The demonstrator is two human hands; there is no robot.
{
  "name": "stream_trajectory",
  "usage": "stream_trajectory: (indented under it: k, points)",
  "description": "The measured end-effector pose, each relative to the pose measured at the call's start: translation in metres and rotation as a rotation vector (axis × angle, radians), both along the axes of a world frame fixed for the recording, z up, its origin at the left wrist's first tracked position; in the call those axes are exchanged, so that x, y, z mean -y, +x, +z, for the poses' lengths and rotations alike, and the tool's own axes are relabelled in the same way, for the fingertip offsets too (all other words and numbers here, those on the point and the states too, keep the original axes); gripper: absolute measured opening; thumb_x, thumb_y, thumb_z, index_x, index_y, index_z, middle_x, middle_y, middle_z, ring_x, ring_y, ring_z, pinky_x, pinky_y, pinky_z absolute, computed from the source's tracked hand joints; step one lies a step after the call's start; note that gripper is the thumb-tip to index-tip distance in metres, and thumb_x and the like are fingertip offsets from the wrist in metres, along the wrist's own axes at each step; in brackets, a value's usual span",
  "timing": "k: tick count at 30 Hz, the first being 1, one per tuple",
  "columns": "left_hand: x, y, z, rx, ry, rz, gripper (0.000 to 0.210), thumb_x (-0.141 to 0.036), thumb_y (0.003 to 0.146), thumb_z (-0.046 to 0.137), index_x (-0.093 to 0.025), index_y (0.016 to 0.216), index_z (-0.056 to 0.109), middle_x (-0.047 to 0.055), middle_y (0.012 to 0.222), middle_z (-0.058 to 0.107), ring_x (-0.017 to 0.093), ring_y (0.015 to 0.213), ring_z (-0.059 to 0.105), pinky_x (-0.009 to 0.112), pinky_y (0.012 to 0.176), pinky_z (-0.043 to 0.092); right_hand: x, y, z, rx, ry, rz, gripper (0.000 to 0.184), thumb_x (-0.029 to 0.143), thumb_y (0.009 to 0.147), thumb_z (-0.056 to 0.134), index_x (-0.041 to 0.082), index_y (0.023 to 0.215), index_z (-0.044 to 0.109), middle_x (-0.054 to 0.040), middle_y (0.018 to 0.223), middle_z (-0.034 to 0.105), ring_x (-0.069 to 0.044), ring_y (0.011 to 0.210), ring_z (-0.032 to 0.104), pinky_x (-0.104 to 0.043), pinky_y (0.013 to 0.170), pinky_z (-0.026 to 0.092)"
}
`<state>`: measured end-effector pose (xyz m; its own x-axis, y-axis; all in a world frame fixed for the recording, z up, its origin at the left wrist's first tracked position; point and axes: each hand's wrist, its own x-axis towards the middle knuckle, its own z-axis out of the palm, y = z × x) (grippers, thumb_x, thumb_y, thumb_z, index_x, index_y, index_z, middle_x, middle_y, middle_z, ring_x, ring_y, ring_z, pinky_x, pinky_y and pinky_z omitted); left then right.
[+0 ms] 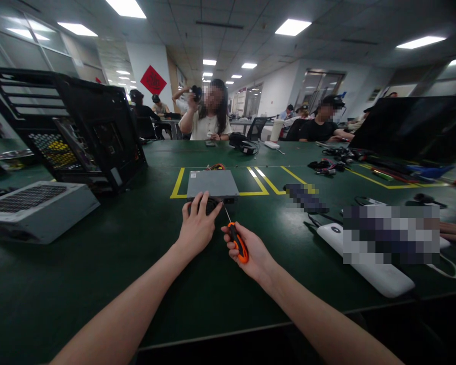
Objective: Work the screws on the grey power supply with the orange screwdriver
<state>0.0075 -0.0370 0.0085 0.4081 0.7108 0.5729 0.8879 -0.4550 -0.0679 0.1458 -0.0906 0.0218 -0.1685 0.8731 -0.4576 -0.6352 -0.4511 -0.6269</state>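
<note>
A grey metal computer power supply [213, 183] lies on the green table in front of me, with coloured wires behind its far edge. My left hand [198, 220] rests against its near side, fingers spread, some on the top edge and the index finger by the near right corner. In my right hand [251, 248] is a screwdriver [237, 242] with an orange and black handle. Its thin shaft points up and left to the power supply's near face, close to my left index finger. Whether the tip sits in a screw is too small to tell.
At left stand a black computer case [95, 132] and a second, larger power supply [41, 210]. A white power strip [365, 263] lies at right, near a blurred-out patch and another person's hand. Yellow tape [178, 183] marks the table. Across it, a person [212, 119] faces me.
</note>
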Motion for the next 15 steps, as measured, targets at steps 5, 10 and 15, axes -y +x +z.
stream_trajectory:
  k: [5,10,15]
  points:
    - [0.0006,0.0005,0.0009,0.004,0.001,-0.001,0.048,-0.018,0.079,0.048,-0.029,0.126,0.046,0.013,0.141,0.026,0.033,0.130,0.018,0.052,0.095,0.025,-0.0005,0.0007,-0.0008,-0.028,0.018,0.024,0.025,0.031,0.086,0.045,0.011,0.077,0.056,-0.0016,0.057,0.053,-0.003,0.040,0.043,-0.010,0.032,0.031]
    - [0.0005,0.0003,0.0004,0.001,0.001,-0.001,0.049,-0.019,0.078,0.049,-0.029,0.126,0.046,0.014,0.141,0.026,0.033,0.130,0.019,0.051,0.095,0.025,-0.0003,0.0018,-0.0009,-0.033,0.041,0.037,0.031,0.031,0.088,0.038,0.009,0.077,0.057,-0.0013,0.054,0.051,-0.003,0.038,0.040,-0.011,0.031,0.028]
    - [0.0001,0.0007,-0.0007,0.018,-0.006,-0.018,0.049,-0.017,0.078,0.049,-0.029,0.126,0.046,0.014,0.141,0.026,0.032,0.130,0.019,0.051,0.096,0.024,0.0017,0.0028,0.0006,-0.049,0.091,0.054,0.031,0.032,0.086,0.039,0.010,0.072,0.056,-0.0006,0.051,0.050,-0.004,0.036,0.037,-0.012,0.031,0.026]
